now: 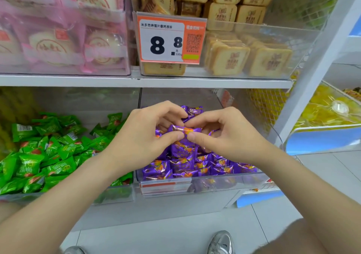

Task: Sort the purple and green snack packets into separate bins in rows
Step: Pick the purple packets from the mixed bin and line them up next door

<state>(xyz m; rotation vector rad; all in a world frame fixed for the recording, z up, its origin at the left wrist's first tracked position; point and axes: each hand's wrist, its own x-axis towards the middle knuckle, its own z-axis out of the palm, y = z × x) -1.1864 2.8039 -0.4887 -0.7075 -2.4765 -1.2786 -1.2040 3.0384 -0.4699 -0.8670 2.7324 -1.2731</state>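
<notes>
One purple packet (184,130) is being pinched at both ends by the left hand (144,134) and the right hand (224,134), thumb and forefinger of each being closed on it, just above the middle of the purple bin (214,183). The row-laying step is judged to be in hand. Next, a flat lowering of the packet beside the rows at the bin's front wall is probably being called for.

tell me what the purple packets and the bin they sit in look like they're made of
Purple packets: shiny foil-like plastic film, going by the bright glints and crinkled folds. Bin: clear rigid plastic, maybe acrylic, since the packets show blurred through its smooth front wall.
</notes>
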